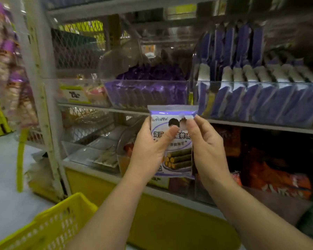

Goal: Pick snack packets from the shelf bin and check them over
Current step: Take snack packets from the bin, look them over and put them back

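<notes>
Snack packet [179, 159] pinched by left hand [148, 150], right hand [209, 147] fingers [200, 120]; clear shelf bin [146, 83] behind, contents seemingly purple.

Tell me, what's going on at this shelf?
A person is standing at a shop shelf, holding one snack packet up in both hands with its printed front facing them. The left hand grips its left side, thumb across the front. The right hand pinches its upper right edge. Behind it, a clear bin holds more purple packets. A yellow basket sits at the lower left.
</notes>
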Tool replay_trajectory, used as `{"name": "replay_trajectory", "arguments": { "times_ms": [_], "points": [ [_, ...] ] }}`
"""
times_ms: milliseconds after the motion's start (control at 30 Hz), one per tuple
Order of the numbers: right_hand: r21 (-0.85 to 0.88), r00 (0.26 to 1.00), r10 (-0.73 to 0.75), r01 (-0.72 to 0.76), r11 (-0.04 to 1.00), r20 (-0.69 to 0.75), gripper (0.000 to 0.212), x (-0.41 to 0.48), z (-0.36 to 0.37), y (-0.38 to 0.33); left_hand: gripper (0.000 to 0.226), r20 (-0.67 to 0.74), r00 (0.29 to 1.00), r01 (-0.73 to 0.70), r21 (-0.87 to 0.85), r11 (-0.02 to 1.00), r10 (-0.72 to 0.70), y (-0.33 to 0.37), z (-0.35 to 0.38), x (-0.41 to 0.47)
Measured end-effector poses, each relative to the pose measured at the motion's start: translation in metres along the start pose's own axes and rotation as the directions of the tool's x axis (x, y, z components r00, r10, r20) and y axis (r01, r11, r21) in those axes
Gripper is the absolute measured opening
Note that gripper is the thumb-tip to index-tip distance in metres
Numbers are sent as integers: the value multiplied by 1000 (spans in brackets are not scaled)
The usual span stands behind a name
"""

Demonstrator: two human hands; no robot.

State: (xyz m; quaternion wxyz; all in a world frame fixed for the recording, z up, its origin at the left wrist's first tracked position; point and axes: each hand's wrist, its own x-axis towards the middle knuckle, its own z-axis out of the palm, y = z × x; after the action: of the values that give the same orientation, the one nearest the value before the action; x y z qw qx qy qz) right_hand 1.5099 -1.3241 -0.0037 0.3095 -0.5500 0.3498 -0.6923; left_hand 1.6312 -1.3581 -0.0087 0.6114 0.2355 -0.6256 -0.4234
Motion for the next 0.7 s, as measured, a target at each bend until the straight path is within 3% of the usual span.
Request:
{"name": "replay_trajectory", "arguments": {
  "times_ms": [167, 267, 367, 500, 700],
  "points": [
    [201, 981, 190, -193, 960, 32, 22, 2, -1, 14, 41, 24, 998, 63, 23, 998, -63, -23, -1, -10],
    [202, 977, 210, -215, 956, 45, 18, 3, -4, 18, 29, -26, 992, 123, -15, 992, -123, -22, -3, -7],
    [242, 966, 253, -257, 935, 48, 19, 0, -5, 21, 31, -53, 978, 198, -74, 977, -202, -21, -7, -6],
    [321, 941, 332, -336, 885, 70, 19, -1, -5, 20, 31, -19, 957, 282, -154, 947, -289, -18, -14, -6],
    [282, 944, 327, -328, 902, 50, 26, -2, -6, 21, 24, 18, 931, 357, -261, 897, -365, -13, -17, -9]
  ]
}}
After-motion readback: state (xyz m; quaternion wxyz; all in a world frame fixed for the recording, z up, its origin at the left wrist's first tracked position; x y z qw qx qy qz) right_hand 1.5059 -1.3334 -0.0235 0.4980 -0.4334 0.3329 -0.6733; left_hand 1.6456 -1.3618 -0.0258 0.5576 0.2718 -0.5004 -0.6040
